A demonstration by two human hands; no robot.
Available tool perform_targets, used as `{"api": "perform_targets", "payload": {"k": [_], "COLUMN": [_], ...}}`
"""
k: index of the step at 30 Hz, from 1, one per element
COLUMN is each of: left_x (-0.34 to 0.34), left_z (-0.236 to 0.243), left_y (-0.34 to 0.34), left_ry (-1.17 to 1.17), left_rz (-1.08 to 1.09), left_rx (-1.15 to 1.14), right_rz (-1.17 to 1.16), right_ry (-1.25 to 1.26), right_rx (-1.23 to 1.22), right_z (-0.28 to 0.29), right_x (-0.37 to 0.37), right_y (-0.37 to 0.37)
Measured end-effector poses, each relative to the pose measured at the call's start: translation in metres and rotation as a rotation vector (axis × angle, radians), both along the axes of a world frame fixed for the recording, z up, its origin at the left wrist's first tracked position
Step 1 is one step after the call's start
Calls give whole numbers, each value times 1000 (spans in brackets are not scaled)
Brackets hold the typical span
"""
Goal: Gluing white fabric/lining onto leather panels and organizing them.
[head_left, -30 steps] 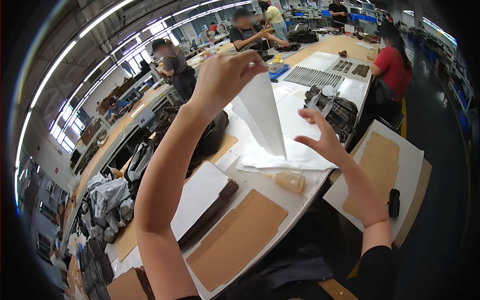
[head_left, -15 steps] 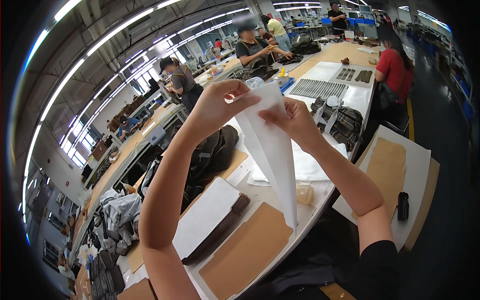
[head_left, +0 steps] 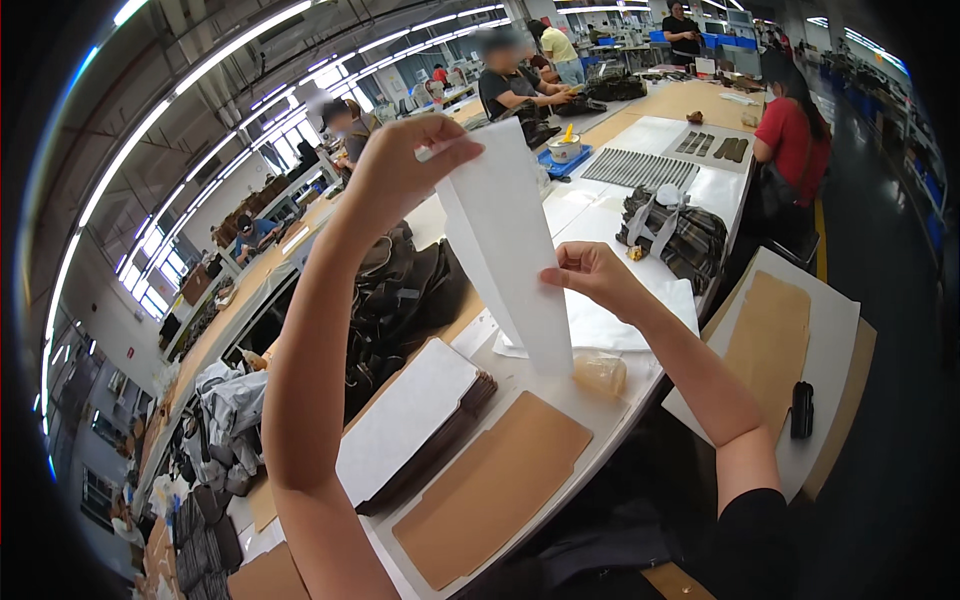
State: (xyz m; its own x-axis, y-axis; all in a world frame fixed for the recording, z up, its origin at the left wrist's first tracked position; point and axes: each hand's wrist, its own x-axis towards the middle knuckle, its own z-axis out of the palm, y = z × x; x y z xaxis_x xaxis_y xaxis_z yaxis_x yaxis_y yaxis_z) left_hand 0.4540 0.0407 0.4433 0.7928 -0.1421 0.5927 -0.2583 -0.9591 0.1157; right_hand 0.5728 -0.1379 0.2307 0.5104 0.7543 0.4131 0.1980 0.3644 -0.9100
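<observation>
So we've got a thin white sheet hanging at a slight tilt above the table. Our left hand pinches its top, our right hand grips its right edge lower down. Down on the table we see a yellowish bottle, a flat brown panel and a white-topped stack just beside the panel.

Ceiling tubes lit; windows left; dark floor right.

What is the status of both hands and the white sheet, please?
Left hand pinching white sheet near its top. Right hand pinching its right edge. Sheet held up, nothing visibly blocking it.
</observation>
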Motion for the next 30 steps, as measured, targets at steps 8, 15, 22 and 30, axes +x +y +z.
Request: {"api": "perform_targets", "payload": {"k": [8,15,22,30], "left_x": [3,2,-4,-21], "left_z": [8,12,14,-45], "left_y": [15,29,69,163], "left_ry": [-86,-75,-101,-43], "left_rz": [-7,57,95,143], "left_rx": [6,-17,-110,-642], "right_rz": [-125,-310,-196,-176], "right_ry": [-216,-343,-204,103], "right_rx": [-71,-93,-124,-141], "right_z": [-66,-107,-125,-109], "right_x": [8,6,13,41], "right_y": [19,37,36,-25]}}
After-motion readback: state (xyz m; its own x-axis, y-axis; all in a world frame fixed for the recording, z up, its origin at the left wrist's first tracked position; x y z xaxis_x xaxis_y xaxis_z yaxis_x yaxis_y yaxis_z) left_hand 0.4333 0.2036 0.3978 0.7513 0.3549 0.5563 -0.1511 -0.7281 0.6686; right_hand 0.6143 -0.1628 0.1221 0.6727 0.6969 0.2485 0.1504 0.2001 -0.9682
